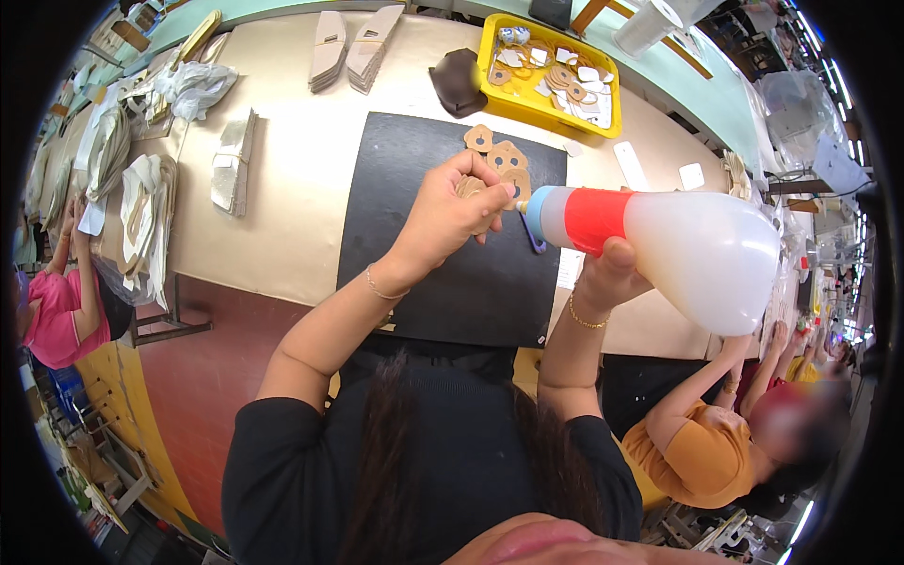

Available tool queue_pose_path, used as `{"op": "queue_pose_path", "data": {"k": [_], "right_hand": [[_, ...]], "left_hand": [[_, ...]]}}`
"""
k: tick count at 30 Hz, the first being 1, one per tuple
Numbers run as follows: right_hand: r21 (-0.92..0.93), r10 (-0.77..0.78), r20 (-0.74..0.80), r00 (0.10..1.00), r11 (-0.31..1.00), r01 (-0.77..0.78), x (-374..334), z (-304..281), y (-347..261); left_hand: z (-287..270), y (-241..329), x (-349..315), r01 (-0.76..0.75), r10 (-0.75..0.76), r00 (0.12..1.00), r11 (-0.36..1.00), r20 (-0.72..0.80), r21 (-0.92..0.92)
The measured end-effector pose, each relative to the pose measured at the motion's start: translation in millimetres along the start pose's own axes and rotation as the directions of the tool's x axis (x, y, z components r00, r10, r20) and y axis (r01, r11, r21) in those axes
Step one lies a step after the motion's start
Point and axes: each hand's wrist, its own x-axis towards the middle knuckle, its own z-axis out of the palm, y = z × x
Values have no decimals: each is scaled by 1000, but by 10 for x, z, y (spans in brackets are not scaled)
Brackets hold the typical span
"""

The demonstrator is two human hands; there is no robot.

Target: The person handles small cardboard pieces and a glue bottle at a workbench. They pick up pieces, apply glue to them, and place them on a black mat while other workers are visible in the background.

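My right hand (610, 273) is closed round a large translucent white squeeze bottle (706, 250) with a red band and light blue cap, tipped on its side. Its narrow nozzle points left and meets the fingertips of my left hand (443, 212). Pinched in that left hand are small tan cut pieces (467, 187), partly hidden by the fingers. Under both hands lies a black mat (400, 217). Several tan pieces with dark holes (504, 155) rest near its far edge. A curved purple-blue object (536, 241) lies beneath the nozzle, partly covered.
Behind the mat stands a yellow tray (548, 120) of tan and white pieces, with a dark brown object (458, 83) beside it. Bundled strips (329, 52) lie at the back left. Co-workers sit at right (697, 452) and far left (68, 315).
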Motion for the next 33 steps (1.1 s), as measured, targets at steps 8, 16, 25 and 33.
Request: {"op": "queue_pose_path", "data": {"k": [8,16,25,33], "right_hand": [[25,9,10,1000,1000,-9,74,-28,-32],[-97,12,30,999,995,-9,-15,-71,76],[-75,106,-1,994,992,-106,11,-226,57],[-17,94,-20,995,995,-94,146,-227,176]], "left_hand": [[-9,57,2,2,-2,1000,1000,-14,-5],[-64,-64,68,-29,29,999,1000,-15,6],[-614,-218,762,44,215,957,552,-193,833],[-529,-142,368,163,-157,986,903,46,-398]]}}
